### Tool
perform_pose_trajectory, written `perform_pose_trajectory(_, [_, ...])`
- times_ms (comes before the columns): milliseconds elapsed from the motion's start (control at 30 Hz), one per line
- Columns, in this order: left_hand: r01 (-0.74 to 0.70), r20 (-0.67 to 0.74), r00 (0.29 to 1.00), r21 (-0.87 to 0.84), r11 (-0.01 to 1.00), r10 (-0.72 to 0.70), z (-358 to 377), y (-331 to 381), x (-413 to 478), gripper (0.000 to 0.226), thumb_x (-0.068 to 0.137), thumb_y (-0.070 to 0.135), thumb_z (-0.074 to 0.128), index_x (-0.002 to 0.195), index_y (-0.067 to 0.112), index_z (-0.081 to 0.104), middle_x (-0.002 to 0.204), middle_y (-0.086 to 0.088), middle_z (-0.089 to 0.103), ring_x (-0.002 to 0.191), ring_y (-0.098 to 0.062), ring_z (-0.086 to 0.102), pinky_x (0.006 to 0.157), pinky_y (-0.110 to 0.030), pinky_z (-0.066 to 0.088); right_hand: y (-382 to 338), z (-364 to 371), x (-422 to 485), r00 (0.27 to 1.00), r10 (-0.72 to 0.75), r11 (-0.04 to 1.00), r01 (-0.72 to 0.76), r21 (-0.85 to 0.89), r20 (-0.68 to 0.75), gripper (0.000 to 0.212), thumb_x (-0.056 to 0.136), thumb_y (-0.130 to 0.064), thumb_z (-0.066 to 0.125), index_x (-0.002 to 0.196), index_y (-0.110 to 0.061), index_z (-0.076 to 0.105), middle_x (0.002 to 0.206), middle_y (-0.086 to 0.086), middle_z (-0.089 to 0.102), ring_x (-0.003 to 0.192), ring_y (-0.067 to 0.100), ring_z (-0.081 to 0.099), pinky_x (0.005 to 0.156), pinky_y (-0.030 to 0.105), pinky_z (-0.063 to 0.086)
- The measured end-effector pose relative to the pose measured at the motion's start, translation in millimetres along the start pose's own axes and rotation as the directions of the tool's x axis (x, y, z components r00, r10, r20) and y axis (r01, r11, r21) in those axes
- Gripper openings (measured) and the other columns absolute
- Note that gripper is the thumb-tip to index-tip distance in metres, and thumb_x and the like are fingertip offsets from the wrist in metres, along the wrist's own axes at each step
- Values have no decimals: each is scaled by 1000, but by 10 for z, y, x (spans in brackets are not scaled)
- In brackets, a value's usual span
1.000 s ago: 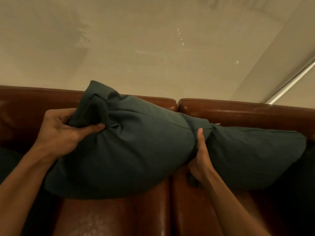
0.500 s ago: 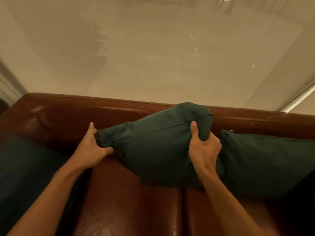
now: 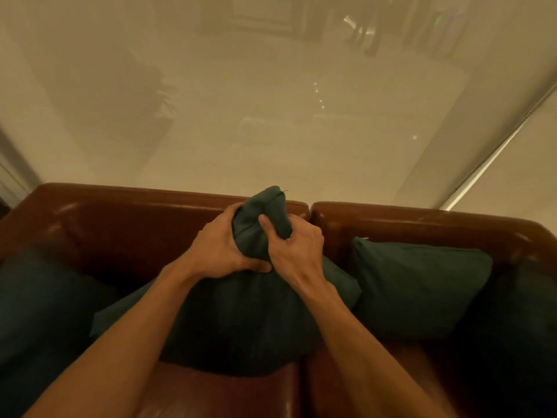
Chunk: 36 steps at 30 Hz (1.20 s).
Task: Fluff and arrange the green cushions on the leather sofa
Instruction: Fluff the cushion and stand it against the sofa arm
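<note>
A dark green cushion (image 3: pixel 241 321) stands on the seat of the brown leather sofa (image 3: pixel 120 218), in the middle, with one corner pointing up over the backrest. My left hand (image 3: pixel 220 251) and my right hand (image 3: pixel 295 248) both squeeze that upper corner, side by side and touching. A second green cushion (image 3: pixel 422 291) leans against the backrest to the right, touching the first. Another dark green cushion (image 3: pixel 39 321) lies at the left end, partly in shadow.
Behind the sofa back runs a pale frosted glass wall (image 3: pixel 271 131) with a bright frame strip (image 3: pixel 497 155) slanting at the right. A dark shape (image 3: pixel 518 342) fills the sofa's right end. Bare leather seat (image 3: pixel 235 396) shows between my forearms.
My hands came together from the cushion's two ends onto its top corner. The cushion turned from lying sideways to standing with a corner up, and the view widened to the left cushion.
</note>
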<state>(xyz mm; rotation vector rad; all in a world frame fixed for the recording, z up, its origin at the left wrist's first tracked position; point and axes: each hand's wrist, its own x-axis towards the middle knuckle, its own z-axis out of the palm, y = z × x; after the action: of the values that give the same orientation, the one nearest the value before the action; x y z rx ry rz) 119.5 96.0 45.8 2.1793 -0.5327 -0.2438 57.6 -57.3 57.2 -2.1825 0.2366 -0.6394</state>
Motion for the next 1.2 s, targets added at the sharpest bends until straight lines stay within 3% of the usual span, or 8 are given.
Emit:
perform_pose_trajectory(267, [92, -195, 973, -176, 980, -126, 90, -268, -295, 34, 53, 33, 95, 77, 30, 71, 73, 17, 74, 65, 0, 68, 64, -33, 57, -62, 213, -31, 977, -123, 978, 149, -149, 172, 42, 88, -54, 59, 59, -25, 49, 64, -2, 53, 59, 21, 54, 55, 37, 41])
perform_pose_trajectory(567, [56, -241, 964, -224, 973, -111, 56, -360, -177, 28, 65, 21, 90, 87, 29, 76, 84, 11, 77, 80, -8, 73, 78, -41, 60, 191, 138, 191, 959, -162, 977, 189, -100, 234, 46, 83, -70, 50, 74, -26, 63, 75, -8, 55, 73, 12, 51, 69, 40, 47])
perform_pose_trajectory(733, [10, -271, 959, -261, 965, -83, -217, -335, -123, 34, 64, 11, 88, 92, 22, 74, 85, 12, 76, 85, -6, 72, 76, -22, 58, 907, -50, 214, 969, 184, 982, -175, -68, 165, 57, 80, -81, 36, 115, -42, 60, 125, -9, 55, 118, 13, 48, 103, 42, 42])
perform_pose_trajectory(800, [-12, -303, 950, -298, 955, -82, -367, -319, -113, 33, 62, 5, 87, 86, 23, 73, 77, 22, 74, 77, 2, 71, 69, -13, 56, 1292, -100, 169, 889, 442, 897, -439, -50, 121, 59, 81, -75, 45, 126, -38, 54, 137, 0, 46, 126, 22, 46, 107, 48, 42])
perform_pose_trajectory(900, [-32, -321, 943, -339, 940, -83, -560, -316, -110, 30, 61, 0, 85, 81, 18, 71, 73, 24, 73, 70, 5, 69, 62, -9, 53, 1679, -163, 69, 630, 754, 620, -776, 113, 186, 75, 84, -65, 55, 144, -26, 36, 149, 12, 37, 129, 33, 45, 106, 50, 40])
perform_pose_trajectory(1000, [-38, -316, 945, -369, 929, -87, -677, -332, -98, 25, 60, 0, 83, 76, 16, 73, 73, 20, 74, 70, 3, 70, 60, -10, 53, 1789, -166, 69, 415, 832, 278, -886, 371, 367, 106, 65, -80, 62, 150, -29, 26, 148, 9, 43, 130, 37, 45, 103, 56, 39])
perform_pose_trajectory(1100, [-8, -309, 942, -408, 913, -129, -674, -424, -66, 20, 60, 2, 82, 69, 17, 74, 70, 18, 74, 67, 3, 69, 59, -10, 53, 1787, -134, 159, 406, 806, 138, -837, 529, 431, 124, 34, -84, 74, 140, -27, 48, 130, 6, 62, 118, 31, 57, 101, 52, 46])
perform_pose_trajectory(1200, [34, -321, 925, -464, 885, -204, -606, -639, 19, 26, 67, -3, 80, 82, 15, 69, 69, 20, 73, 65, 5, 68, 58, -10, 53, 1704, -159, 251, 443, 819, 175, -799, 576, 364, 105, 51, -73, 77, 140, -24, 49, 128, 5, 63, 106, 26, 60, 87, 43, 52])
